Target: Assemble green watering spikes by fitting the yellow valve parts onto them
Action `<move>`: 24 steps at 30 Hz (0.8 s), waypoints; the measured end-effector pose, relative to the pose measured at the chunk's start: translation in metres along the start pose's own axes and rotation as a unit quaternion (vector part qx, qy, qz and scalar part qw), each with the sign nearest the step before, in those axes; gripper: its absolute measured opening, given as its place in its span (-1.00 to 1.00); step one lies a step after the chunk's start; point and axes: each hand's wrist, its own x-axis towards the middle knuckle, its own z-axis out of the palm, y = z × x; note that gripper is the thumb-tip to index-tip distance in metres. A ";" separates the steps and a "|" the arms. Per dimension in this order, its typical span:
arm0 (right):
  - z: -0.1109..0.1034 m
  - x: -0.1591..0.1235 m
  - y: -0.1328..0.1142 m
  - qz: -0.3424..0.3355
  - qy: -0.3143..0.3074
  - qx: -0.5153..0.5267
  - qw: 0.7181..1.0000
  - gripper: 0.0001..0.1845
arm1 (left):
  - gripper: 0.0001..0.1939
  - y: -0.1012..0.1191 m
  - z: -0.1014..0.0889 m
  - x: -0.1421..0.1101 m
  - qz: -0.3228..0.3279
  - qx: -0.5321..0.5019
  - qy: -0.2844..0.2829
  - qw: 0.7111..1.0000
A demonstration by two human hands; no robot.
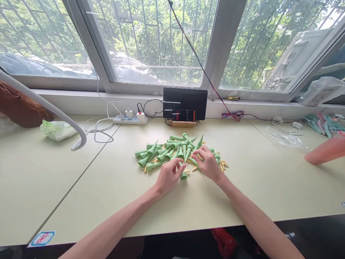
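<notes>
A pile of green plastic spikes (pixel 163 154), cone-shaped with a wide ribbed collar, lies on the pale table, mixed with small yellow pieces (pixel 224 165). My left hand (pixel 169 175) is at the pile's near edge, thumb and fingers curled around one green spike (pixel 183 176) whose open collar faces me. A small yellow peg (pixel 187 171) shows beside that collar; whether it is fitted into the spike I cannot tell. My right hand (pixel 207 164) hovers over the right part of the pile with thumb and fingertips pinched together. Anything between them is too small to name.
Behind the pile a phone (pixel 184 115) leans on a black screen (pixel 185 97). A power strip (pixel 130 119) with white cables lies to the left, near a plastic-wrapped pack (pixel 59 130). Coiled wires (pixel 233 115) sit at the back right. Another person's arm (pixel 325 149) reaches in at right.
</notes>
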 end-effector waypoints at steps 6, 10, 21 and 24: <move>0.009 -0.005 -0.011 -0.018 -0.024 0.033 0.999 -0.83 | -0.82 -0.005 0.001 0.001 0.009 0.000 -0.006 1.000; 0.013 -0.007 -0.011 -0.019 -0.030 0.036 0.999 -0.84 | -0.80 -0.005 0.001 0.001 0.040 -0.001 -0.006 0.999; 0.012 -0.006 -0.013 -0.034 -0.063 0.065 0.995 -0.79 | -0.76 -0.004 0.000 0.001 0.051 -0.004 0.010 0.999; 0.014 -0.007 -0.013 -0.038 -0.085 0.072 0.993 -0.78 | -0.76 -0.004 0.000 0.002 0.048 -0.004 0.009 0.999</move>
